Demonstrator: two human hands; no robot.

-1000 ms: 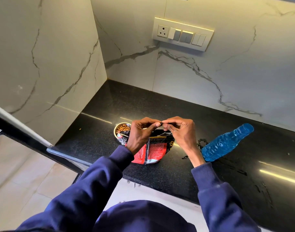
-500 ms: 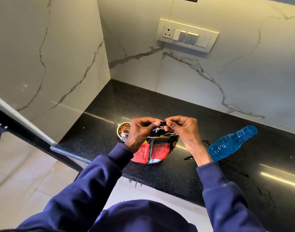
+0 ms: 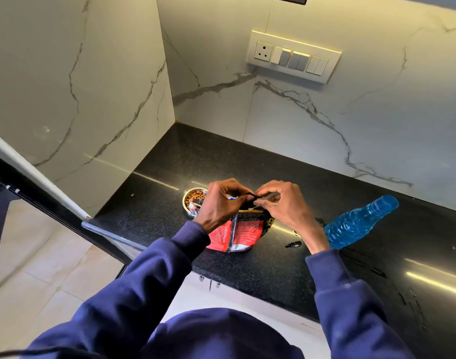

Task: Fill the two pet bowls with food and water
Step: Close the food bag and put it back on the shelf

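A red and black pet food pouch [image 3: 243, 230] stands on the black counter [image 3: 260, 270]. My left hand [image 3: 221, 203] and my right hand [image 3: 281, 203] both pinch its top edge, close together above it. Behind my left hand a small steel bowl [image 3: 188, 199] holds brown kibble. A blue plastic water bottle [image 3: 358, 222] lies on its side to the right of my right wrist. A second bowl is mostly hidden behind my right hand; only dark bits show.
Marble walls meet at a corner behind the bowl, with a switch panel [image 3: 294, 57] on the back wall. A single kibble [image 3: 132, 195] lies on the counter at the left. A small dark scrap [image 3: 293, 244] lies near the front edge. The floor drops off to the left.
The view has shifted slightly. Both hands stay on the pouch top, fingers working at its edge; my right fingers have spread a little. Bottle and bowl have not moved.
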